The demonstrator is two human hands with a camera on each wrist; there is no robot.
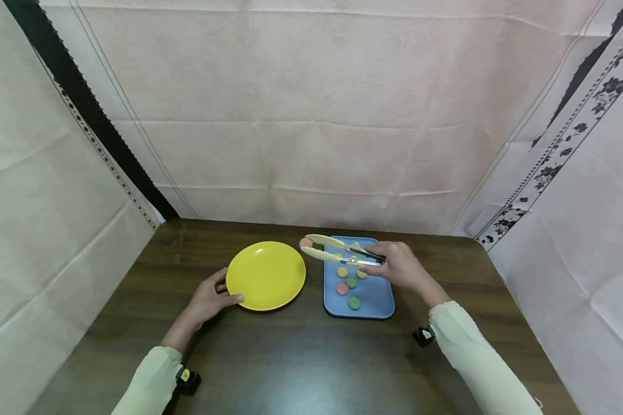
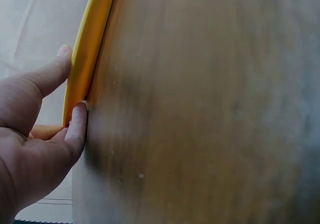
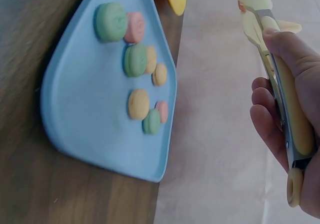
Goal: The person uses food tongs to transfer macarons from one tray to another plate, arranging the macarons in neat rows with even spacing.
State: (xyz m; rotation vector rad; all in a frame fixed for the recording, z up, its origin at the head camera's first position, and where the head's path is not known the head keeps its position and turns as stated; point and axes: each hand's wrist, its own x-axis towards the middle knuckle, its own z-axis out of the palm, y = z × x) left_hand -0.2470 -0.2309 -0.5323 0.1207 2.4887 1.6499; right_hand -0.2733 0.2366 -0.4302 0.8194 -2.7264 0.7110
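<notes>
Head view. Item: one round yellow plate (image 1: 266, 275), lying on a dark wooden table (image 1: 291, 369). The left hand (image 1: 207, 298) is at its near left rim, thumb over the edge and fingers at the side. Item: one pair of cream tongs (image 1: 322, 254) with metal parts, gripped in the right hand (image 1: 398, 265); its tips are together on a pink macaron (image 1: 306, 242), raised near the plate's right rim, between plate and tray. Item: one blue tray (image 1: 376, 301), rectangular with rounded corners, right of the plate and apart from it, partly covered by tongs and hand. Furnishings: pale sleeves (image 1: 153, 380) on both arms, a black device (image 1: 188, 381) at each wrist, pale cloth (image 1: 311, 115) hung behind and at both sides, a dark floral border (image 1: 550, 167) at right.

Left wrist view. The plate is seen edge-on, its rim pinched between thumb on the upper face and fingers at the lower edge.

Right wrist view. Contents of tray: eight macarons (image 3: 138, 104), namely three green, three yellow, two pink, most of them gathered toward one long side, several appearing close together. The right hand is closed around the tongs' handles, thumb along one arm; a sliver of pink shows between the tips. A part of the plate appears beyond the tray.
</notes>
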